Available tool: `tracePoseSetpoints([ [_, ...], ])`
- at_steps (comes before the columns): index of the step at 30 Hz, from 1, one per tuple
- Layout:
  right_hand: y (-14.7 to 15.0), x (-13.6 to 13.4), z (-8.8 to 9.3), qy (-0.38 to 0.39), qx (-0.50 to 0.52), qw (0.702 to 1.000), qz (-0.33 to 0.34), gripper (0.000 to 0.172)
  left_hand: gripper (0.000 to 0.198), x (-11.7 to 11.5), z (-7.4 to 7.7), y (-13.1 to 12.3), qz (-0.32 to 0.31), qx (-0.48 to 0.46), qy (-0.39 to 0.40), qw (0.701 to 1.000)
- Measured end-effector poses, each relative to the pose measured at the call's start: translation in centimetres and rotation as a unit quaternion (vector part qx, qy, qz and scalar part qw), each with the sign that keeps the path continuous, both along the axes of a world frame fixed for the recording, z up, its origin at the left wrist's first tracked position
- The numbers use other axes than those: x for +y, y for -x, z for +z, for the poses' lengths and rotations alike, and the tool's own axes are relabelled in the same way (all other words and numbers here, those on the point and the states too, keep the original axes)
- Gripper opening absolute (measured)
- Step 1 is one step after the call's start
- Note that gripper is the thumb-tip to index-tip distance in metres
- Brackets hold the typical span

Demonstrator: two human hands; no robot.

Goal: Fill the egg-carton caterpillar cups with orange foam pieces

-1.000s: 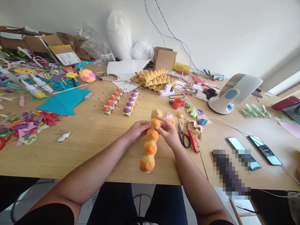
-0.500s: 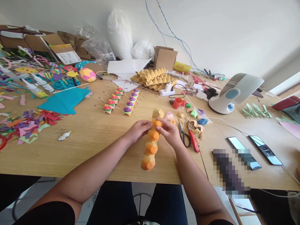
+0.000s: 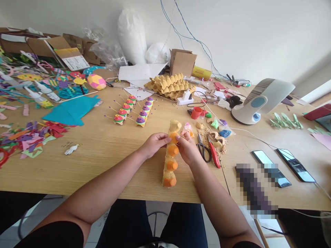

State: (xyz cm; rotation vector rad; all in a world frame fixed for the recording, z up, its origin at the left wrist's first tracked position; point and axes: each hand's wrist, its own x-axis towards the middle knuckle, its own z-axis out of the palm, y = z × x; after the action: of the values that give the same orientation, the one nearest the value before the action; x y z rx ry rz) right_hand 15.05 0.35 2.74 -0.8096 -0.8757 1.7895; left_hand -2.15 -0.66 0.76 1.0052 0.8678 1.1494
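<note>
Between my hands is a strip of egg carton (image 3: 166, 172), pale yellow, its row of bumps pointing up. Orange clay (image 3: 171, 166) caps most of the bumps; the far end bump (image 3: 174, 125) is bare. My left hand (image 3: 156, 144) pinches the strip's left side near the second bump from the far end. Fingers of my right hand (image 3: 186, 145) are closed at the right side of that same bump, touching its orange clay. Just right of my right hand lie black-handled scissors (image 3: 204, 150) and a red-handled tool (image 3: 214, 151).
Two decorated egg-carton caterpillars (image 3: 124, 112) stand ahead on the left, with thin sticks jutting out. Stacked egg cartons (image 3: 168, 85) are behind. A red cup (image 3: 196, 112), clay lumps and shavings lie at right, near a white fan (image 3: 258, 103) and two phones (image 3: 296, 165). Paper scraps (image 3: 38, 137) cover the left.
The egg carton strip has turned a little, its near end swinging to the right, and more of its left side shows. Both hands keep their hold; the right fingers have shifted slightly along the bump.
</note>
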Motion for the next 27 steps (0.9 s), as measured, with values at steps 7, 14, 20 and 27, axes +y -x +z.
tracePoseSetpoints([
  [7,-0.01,-0.07,-0.21,0.016,0.021,1.000,-0.010,0.047,0.036,0.01,-0.15,-0.03,-0.013,0.000,0.006,1.000],
  [14,0.13,0.14,-0.29,0.032,0.026,0.999,-0.025,0.047,0.036,0.09,-0.40,0.14,-0.039,-0.046,0.037,0.997],
  [20,0.30,-0.17,-0.05,0.003,0.006,1.000,-0.028,0.047,0.043,0.16,-0.52,0.44,-0.067,-0.054,0.056,0.995],
  [27,0.59,-0.43,-0.09,-0.009,-0.003,1.000,-0.021,0.042,0.047,-0.36,0.17,0.24,-0.019,-0.033,0.080,0.996],
])
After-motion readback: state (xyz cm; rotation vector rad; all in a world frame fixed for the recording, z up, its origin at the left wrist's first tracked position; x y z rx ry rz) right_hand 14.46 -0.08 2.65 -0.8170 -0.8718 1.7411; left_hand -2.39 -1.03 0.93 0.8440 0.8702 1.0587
